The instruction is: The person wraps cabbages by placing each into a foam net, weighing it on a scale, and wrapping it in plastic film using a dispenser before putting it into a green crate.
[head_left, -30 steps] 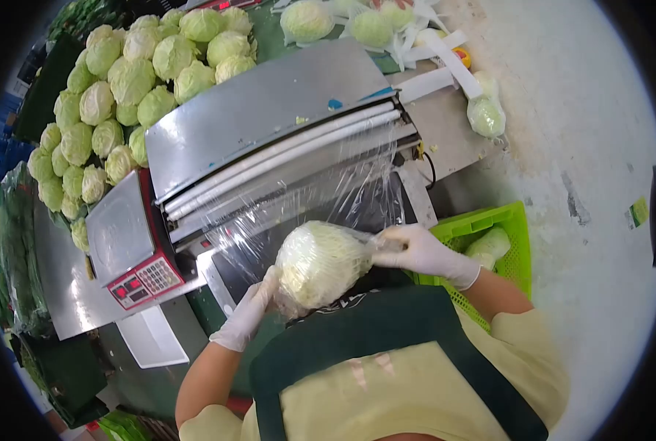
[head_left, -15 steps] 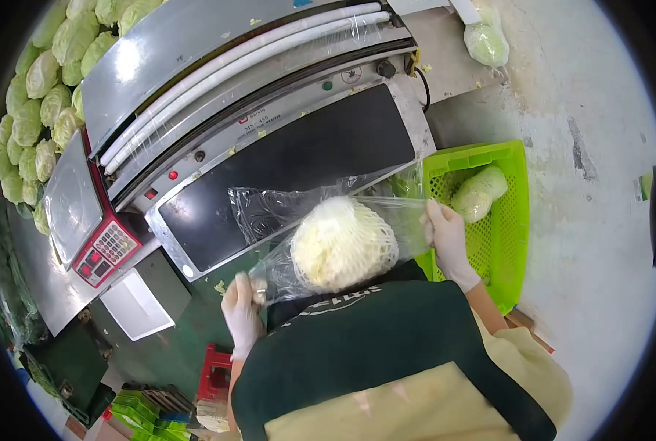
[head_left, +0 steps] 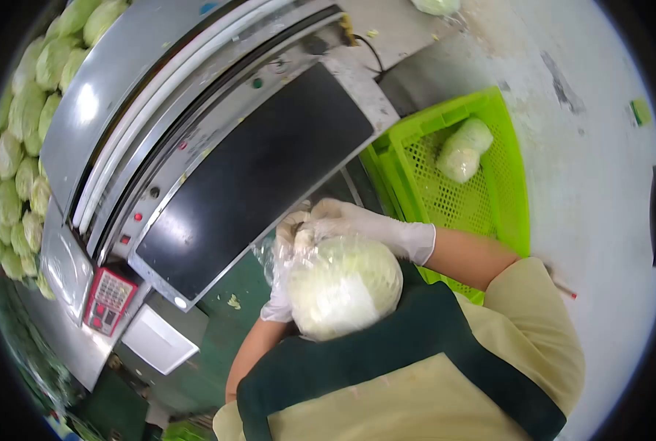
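A pale green cabbage [head_left: 350, 283] in clear plastic film rests against the dark apron at the front of the wrapping machine. My left hand [head_left: 284, 257], in a white glove, is closed on gathered film at the cabbage's left side. Bent over the top of the cabbage, my gloved right hand [head_left: 343, 220] meets the left one with its fingers closed on the film. Loose film [head_left: 265, 253] sticks out left of the hands. The fingertips partly cover one another.
The wrapping machine's black plate [head_left: 254, 176] lies beyond the hands. At the right a green crate [head_left: 508, 176] holds a wrapped cabbage [head_left: 464, 151]. Many cabbages [head_left: 27, 110] are piled at the far left, behind a red scale [head_left: 110, 300]. Below it is a white tray [head_left: 159, 339].
Both hands have come together from opposite sides of the cabbage. The film, earlier stretched wide, is now drawn around it. The cabbage has turned, and the view has shifted and rotated.
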Demonstrator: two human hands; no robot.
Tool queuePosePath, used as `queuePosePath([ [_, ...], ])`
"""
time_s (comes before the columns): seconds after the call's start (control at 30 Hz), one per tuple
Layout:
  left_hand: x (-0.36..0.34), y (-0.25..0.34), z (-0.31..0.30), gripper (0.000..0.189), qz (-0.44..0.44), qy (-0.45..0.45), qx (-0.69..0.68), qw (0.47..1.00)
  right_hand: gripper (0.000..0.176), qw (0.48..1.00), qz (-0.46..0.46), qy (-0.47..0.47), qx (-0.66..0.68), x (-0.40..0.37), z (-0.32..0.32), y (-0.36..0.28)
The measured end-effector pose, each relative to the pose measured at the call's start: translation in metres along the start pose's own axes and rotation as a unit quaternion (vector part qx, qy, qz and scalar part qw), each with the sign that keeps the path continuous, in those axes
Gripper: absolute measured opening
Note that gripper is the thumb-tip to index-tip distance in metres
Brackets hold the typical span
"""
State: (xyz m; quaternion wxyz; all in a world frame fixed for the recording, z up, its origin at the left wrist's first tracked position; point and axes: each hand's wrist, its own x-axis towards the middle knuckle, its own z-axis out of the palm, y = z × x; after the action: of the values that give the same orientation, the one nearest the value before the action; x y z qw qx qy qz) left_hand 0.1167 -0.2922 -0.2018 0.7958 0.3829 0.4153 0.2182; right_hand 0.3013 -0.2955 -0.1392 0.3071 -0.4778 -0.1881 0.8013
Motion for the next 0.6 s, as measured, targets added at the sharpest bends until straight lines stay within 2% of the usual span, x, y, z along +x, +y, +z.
queuePosePath([
  [0.03, -0.002, 0.024, 0.013, 0.050, 0.027, 0.009, -0.030, 0.999, 0.038, 0.999, 0.027, 0.016, -0.001, -0.011, 0.002, -0.002],
  [0.07, -0.001, 0.039, 0.019, 0.053, 0.063, -0.042, 0.037, 0.996, 0.036, 0.991, -0.078, -0.065, -0.090, -0.005, -0.011, 0.024],
  [0.1, 0.003, 0.052, 0.022, 0.056, 0.102, -0.092, 0.102, 0.985, 0.034, 0.960, -0.194, -0.129, -0.158, 0.000, -0.023, 0.051],
  [0.13, 0.008, 0.065, 0.024, 0.059, 0.142, -0.140, 0.165, 0.966, 0.034, 0.947, -0.220, -0.153, -0.175, -0.004, -0.026, 0.053],
  [0.17, 0.011, 0.075, 0.028, 0.063, 0.182, -0.186, 0.226, 0.939, 0.034, 0.956, -0.193, -0.145, -0.169, -0.008, -0.027, 0.051],
  [0.23, 0.018, 0.094, 0.045, 0.071, 0.145, -0.337, 0.196, 0.909, 0.034, 0.980, -0.099, -0.122, -0.122, -0.017, -0.023, 0.041],
  [0.27, 0.021, 0.105, 0.053, 0.070, 0.135, -0.369, 0.244, 0.887, 0.034, 0.982, -0.080, -0.122, -0.117, -0.018, -0.021, 0.040],
  [0.37, 0.026, 0.110, 0.080, 0.070, 0.055, -0.524, 0.189, 0.829, 0.034, 0.969, -0.093, -0.151, -0.173, -0.027, -0.018, 0.054],
  [0.4, 0.023, 0.106, 0.092, 0.078, 0.001, -0.525, 0.150, 0.838, 0.034, 0.956, -0.109, -0.166, -0.218, -0.031, -0.018, 0.062],
  [0.47, 0.007, 0.098, 0.110, 0.084, -0.074, -0.465, 0.044, 0.881, 0.035, 0.925, -0.137, -0.173, -0.308, -0.051, -0.034, 0.065],
  [0.5, 0.001, 0.096, 0.117, 0.088, -0.111, -0.430, -0.008, 0.896, 0.035, 0.911, -0.152, -0.138, -0.359, -0.068, -0.051, 0.063],
  [0.53, -0.001, 0.098, 0.122, 0.096, -0.191, -0.392, 0.023, 0.900, 0.036, 0.897, -0.165, -0.084, -0.402, -0.091, -0.072, 0.058],
  [0.57, -0.001, 0.100, 0.134, 0.097, -0.216, -0.386, 0.011, 0.897, 0.036, 0.894, -0.175, 0.038, -0.412, -0.119, -0.100, 0.052],
  [0.6, 0.001, 0.101, 0.150, 0.097, -0.242, -0.385, -0.001, 0.891, 0.040, 0.890, -0.237, 0.171, -0.351, -0.148, -0.121, 0.046],
])
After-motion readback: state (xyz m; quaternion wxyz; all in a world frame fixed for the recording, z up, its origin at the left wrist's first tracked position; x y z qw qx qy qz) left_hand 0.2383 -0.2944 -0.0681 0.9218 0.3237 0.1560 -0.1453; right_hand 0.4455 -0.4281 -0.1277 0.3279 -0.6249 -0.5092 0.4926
